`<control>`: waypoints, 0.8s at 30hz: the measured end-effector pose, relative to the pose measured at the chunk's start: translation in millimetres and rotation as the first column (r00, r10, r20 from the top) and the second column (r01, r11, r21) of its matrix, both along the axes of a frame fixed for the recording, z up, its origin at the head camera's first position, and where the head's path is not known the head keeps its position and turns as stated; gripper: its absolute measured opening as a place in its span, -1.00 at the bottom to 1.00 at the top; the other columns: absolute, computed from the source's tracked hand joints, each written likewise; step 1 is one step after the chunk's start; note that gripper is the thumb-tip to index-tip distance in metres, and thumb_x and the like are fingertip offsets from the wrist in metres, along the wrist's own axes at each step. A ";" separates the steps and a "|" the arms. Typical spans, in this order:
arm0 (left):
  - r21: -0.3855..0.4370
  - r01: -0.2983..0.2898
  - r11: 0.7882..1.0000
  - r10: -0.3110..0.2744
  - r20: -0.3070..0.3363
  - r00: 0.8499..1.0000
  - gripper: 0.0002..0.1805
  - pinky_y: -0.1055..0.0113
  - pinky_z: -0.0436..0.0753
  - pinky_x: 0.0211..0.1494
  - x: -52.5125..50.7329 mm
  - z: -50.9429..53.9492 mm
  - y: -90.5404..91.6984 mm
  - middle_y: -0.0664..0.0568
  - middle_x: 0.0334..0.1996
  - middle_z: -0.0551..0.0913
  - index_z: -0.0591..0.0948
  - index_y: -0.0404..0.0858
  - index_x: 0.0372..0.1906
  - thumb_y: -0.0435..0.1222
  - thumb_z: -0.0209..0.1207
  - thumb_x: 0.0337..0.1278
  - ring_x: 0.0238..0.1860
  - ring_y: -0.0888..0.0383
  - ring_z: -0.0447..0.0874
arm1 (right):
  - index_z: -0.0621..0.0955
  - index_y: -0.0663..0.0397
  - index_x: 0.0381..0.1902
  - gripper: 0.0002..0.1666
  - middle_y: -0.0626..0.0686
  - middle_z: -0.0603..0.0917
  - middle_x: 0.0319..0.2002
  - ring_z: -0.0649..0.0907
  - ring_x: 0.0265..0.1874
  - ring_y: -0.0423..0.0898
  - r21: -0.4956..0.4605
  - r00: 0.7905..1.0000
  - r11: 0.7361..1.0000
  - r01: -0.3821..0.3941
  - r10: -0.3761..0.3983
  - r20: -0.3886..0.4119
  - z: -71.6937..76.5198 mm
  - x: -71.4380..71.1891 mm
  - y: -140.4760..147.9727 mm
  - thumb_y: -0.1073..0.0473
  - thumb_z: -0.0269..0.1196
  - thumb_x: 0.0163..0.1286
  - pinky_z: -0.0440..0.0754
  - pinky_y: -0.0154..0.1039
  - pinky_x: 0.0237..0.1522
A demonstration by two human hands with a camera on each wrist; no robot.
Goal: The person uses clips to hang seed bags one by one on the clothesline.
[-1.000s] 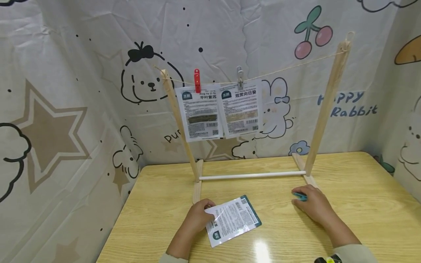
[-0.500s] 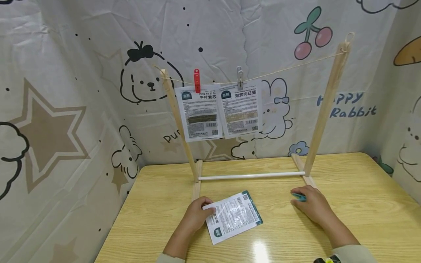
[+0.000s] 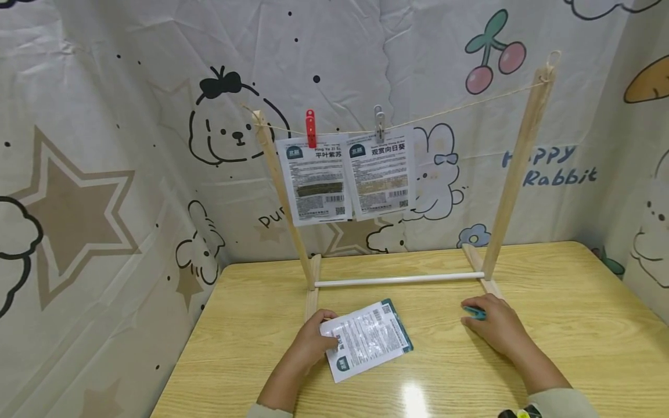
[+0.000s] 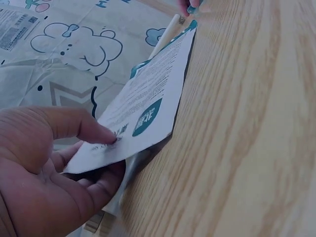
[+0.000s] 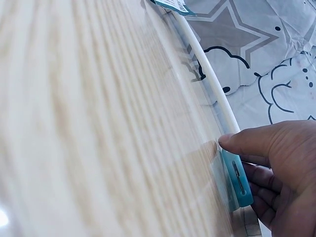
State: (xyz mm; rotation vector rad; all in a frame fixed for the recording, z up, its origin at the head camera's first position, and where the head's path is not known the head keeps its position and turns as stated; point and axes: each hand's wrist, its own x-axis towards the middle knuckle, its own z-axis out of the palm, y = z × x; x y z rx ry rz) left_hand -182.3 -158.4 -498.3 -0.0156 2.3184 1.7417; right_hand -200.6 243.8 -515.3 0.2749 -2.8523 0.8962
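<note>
Right hand (image 5: 294,173) at four o'clock, pinching the teal clip (image 5: 237,180)! Desk (image 5: 98,123) sweeps across nine; white rod (image 5: 213,76) arcs toward twelve.

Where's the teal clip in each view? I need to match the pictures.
Head: teal clip, lower right, pinched by the right hand.
Left wrist: teal clip, a sliver at the top edge, right of centre.
Right wrist: teal clip, lower right, in that hand.
Shared landmark: white rod, visible in all three.

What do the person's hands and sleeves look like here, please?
The left hand and right hand wear no gloves. The left sleeve and right sleeve are pale greyish-beige. A black item with a yellow-green patch shows by the right sleeve.
</note>
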 end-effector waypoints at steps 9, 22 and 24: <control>0.072 -0.013 0.997 0.011 0.033 0.999 -0.40 0.28 0.69 -0.18 -1.7 1.4 -1.3 -0.15 -0.05 0.67 0.46 -0.35 0.24 -0.59 0.27 0.01 -0.15 0.10 0.67 | 0.69 0.14 0.08 -0.56 0.24 0.66 0.04 0.60 0.02 0.22 -0.005 1.000 1.000 0.010 -0.010 0.006 0.0 0.4 -0.8 0.11 0.43 0.28 0.54 0.19 0.03; 0.157 -0.057 0.986 0.059 -0.005 0.998 -0.61 0.35 0.66 -0.10 -6.4 -2.4 -3.3 -0.11 -0.07 0.70 0.53 -0.36 0.19 -0.33 0.24 0.32 -0.15 0.16 0.67 | 0.68 0.15 0.09 -0.56 0.29 0.65 0.08 0.58 0.04 0.27 -0.023 0.999 1.000 0.009 -0.008 0.035 3.0 -0.4 -0.7 0.09 0.40 0.31 0.54 0.22 0.04; 0.162 -0.056 0.985 0.060 -0.018 0.998 -0.62 0.37 0.66 -0.10 -6.5 -2.3 -3.5 -0.11 -0.07 0.71 0.52 -0.36 0.20 -0.32 0.19 0.38 -0.16 0.18 0.68 | 0.68 0.16 0.09 -0.56 0.29 0.65 0.07 0.58 0.04 0.28 -0.032 0.999 0.999 0.008 -0.007 0.039 4.2 0.0 -0.7 0.08 0.40 0.31 0.54 0.22 0.03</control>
